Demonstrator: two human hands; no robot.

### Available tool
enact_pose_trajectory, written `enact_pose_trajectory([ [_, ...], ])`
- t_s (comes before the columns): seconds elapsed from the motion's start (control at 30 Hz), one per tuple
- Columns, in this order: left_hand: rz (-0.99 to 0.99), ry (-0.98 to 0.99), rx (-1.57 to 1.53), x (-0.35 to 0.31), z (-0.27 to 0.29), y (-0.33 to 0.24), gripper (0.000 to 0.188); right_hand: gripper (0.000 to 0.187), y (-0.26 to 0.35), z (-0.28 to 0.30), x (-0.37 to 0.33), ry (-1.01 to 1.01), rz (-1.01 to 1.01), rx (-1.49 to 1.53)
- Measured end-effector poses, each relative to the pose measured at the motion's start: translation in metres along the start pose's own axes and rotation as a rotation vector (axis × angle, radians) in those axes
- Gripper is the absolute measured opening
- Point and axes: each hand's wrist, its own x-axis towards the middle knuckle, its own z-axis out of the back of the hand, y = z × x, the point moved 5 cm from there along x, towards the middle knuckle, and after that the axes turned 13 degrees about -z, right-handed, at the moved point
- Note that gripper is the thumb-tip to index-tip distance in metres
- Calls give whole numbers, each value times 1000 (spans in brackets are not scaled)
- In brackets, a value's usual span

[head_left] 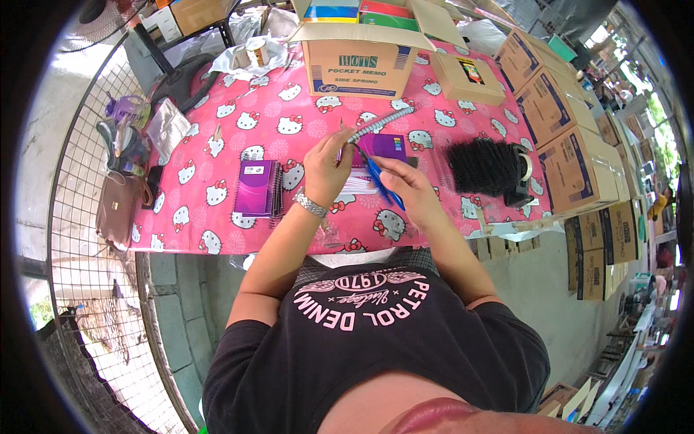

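Note:
My left hand (329,165), with a metal-band watch on its wrist, is closed around the near end of a spiral binding coil (383,124). The coil slants away to the far right above the table. Blue-handled pliers (385,186) are gripped in my right hand (413,189), their jaws close to the left fingers. What lies between the jaws is too small to make out. Beneath the hands is a purple notebook (389,147), with white page edges (359,182) showing nearer me. To the left sits a stack of purple spiral notebooks (254,189).
Black binding coils (483,166) lie in a heap at right beside a tape dispenser (519,192). An open carton (358,69) of notebooks stands at the back, a flat brown box (466,81) beside it. More cartons (575,170) line the right edge. A brown bag (117,210) is far left.

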Motion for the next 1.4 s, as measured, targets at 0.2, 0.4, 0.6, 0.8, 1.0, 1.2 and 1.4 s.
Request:
enact_pose_trajectory([
  [0.2, -118, 276, 314, 57, 91, 17, 20, 53, -93, 118, -10, -497, 145, -265],
  [0.4, 613, 1115, 552, -33, 83, 146, 19, 57, -150, 121, -8, -471, 34, -1235],
  [0.6, 145, 757, 583, -28, 49, 125, 30, 33, -113, 197, 59, -949, -5, -1223],
  [0.8, -310, 698, 117, 3, -31, -5, 29, 23, -120, 216, 86, -842, -264, -1322],
  [1.0, -440, 985, 191, -19, -50, -14, 30, 25, -63, 199, 61, -728, 195, -959],
  [1.2, -311, 827, 174, 31, -44, -1, 28, 22, 20, 103, 25, -417, 387, -607],
  [1.4, -279, 600, 265, 34, -56, -13, 21, 27, 33, 86, 23, -461, 519, -669],
])
